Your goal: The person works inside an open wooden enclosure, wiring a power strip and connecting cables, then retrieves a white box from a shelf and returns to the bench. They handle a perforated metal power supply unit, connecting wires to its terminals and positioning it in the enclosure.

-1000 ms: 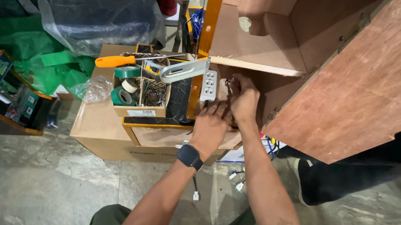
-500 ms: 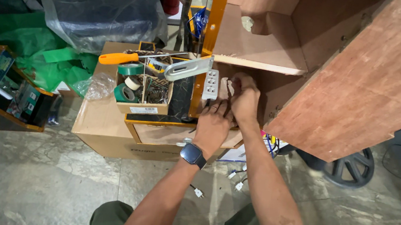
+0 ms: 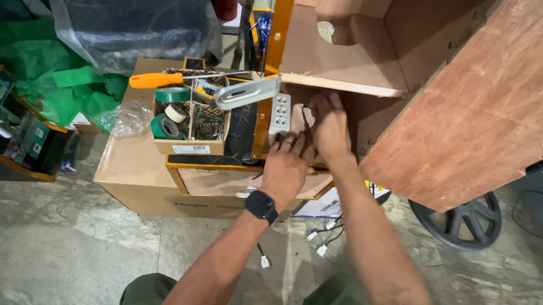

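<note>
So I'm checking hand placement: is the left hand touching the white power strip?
Touching. The head view shows the left hand with its fingertips against the lower end of the white power strip, no gap visible.

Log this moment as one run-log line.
left hand: fingers by white power strip | right hand: inside plywood cabinet under shelf | nearby: orange screwdriver, tape rolls

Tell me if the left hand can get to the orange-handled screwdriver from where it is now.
Probably yes. The left hand rests by the white switch strip, and the orange-handled screwdriver lies uncovered on top of the small open box to its left. Only the metal bracket sits between them, low enough to pass over.
</note>
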